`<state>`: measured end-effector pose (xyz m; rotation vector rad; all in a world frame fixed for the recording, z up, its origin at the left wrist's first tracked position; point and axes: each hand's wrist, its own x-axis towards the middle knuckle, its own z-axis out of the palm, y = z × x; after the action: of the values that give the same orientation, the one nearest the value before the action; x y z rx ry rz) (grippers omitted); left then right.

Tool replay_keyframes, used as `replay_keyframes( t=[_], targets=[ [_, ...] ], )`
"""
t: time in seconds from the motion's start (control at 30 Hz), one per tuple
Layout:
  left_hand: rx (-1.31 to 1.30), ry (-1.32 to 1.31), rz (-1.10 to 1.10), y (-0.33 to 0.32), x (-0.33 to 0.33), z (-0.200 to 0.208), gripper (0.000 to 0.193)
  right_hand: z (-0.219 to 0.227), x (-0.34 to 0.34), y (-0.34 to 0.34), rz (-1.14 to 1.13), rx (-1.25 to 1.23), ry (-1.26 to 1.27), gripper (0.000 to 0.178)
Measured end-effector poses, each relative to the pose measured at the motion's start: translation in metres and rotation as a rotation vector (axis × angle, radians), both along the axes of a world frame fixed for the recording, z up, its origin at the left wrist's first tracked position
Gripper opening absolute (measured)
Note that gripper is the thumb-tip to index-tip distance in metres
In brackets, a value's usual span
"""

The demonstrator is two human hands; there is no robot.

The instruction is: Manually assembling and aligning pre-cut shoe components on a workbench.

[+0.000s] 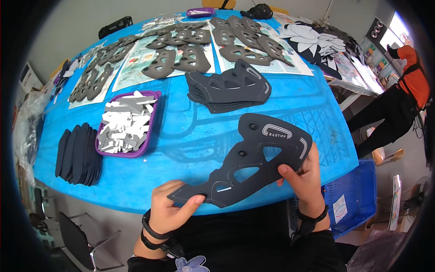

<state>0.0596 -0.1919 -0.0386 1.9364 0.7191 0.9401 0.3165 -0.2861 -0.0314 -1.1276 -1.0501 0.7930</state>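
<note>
Both my hands hold a black padded panel (267, 171) above the front edge of the blue table. It has rounded cut-outs, stitched edges, two round dark fasteners and light raised trim at its wide upper end. My left hand (168, 211) pinches the narrow lower-left end, thumb on top and fingers behind. At the wide right end, my right hand (308, 181) grips the edge with its thumb in front; most of its fingers are hidden. A light sliver shows at the smallest cut-out. Just beyond lies a stack of similar black panels (235, 97).
Left on the table (181, 131) stand a purple basket (152, 131) of white and grey strips and a stack of long black pads (77, 156). Several dark cut-out pieces (192, 59) lie on paper sheets behind. A blue crate (358, 195) and a person in orange (414, 72) are at right.
</note>
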Motion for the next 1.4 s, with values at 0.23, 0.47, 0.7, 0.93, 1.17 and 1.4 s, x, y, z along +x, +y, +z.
replay_keyframes(
  t=[0.23, 0.47, 0.7, 0.93, 1.17, 1.4],
  targets=[
    [0.087, 0.139, -0.068, 0.015, 0.012, -0.008, 0.021, -0.013, 0.013, 0.005, -0.061, -0.287, 0.081, 0.061],
    [0.114, 0.19, -0.122, 0.02, 0.016, -0.011, 0.023, -0.023, 0.015, 0.003, -0.062, -0.239, 0.028, 0.071],
    [-0.044, 0.069, -0.075, 0.023, 0.008, -0.015, 0.018, -0.019, 0.008, -0.008, -0.154, -0.304, 0.23, 0.061],
    [-0.496, -0.496, 0.043, 0.001, 0.009, -0.02, 0.022, -0.034, 0.029, -0.024, 0.12, -0.145, -0.031, 0.038],
    [-0.185, 0.179, -0.217, 0.021, 0.005, -0.006, 0.02, -0.032, 0.013, -0.013, 0.02, -0.289, 0.163, 0.036],
    [-0.098, 0.032, -0.005, 0.014, -0.022, -0.015, 0.024, -0.013, 0.027, 0.01, 0.409, -0.37, -0.517, 0.024]
  ],
)
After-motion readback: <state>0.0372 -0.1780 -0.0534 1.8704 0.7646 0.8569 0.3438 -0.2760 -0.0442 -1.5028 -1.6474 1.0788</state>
